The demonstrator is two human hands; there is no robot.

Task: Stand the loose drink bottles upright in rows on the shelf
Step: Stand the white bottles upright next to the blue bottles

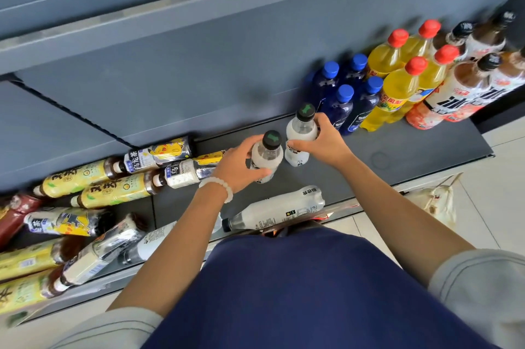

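Two white bottles with black caps stand upright in the middle of the dark grey shelf [412, 149]. My left hand [238, 164] grips the nearer white bottle [267, 154]. My right hand [321, 141] grips the farther white bottle [301, 129], which stands just left of the blue bottles [345, 104]. A third white bottle [281, 209] lies on its side at the shelf's front edge, between my arms. Several loose tea bottles [113, 189] lie in a heap at the left.
At the right end of the shelf, blue-capped bottles, yellow juice bottles [397, 87] with red caps and brown-and-white bottles [460, 90] stand in rows. The shelf's grey back panel [199, 70] rises behind. A pale bag [437, 201] sits on the tiled floor at the right.
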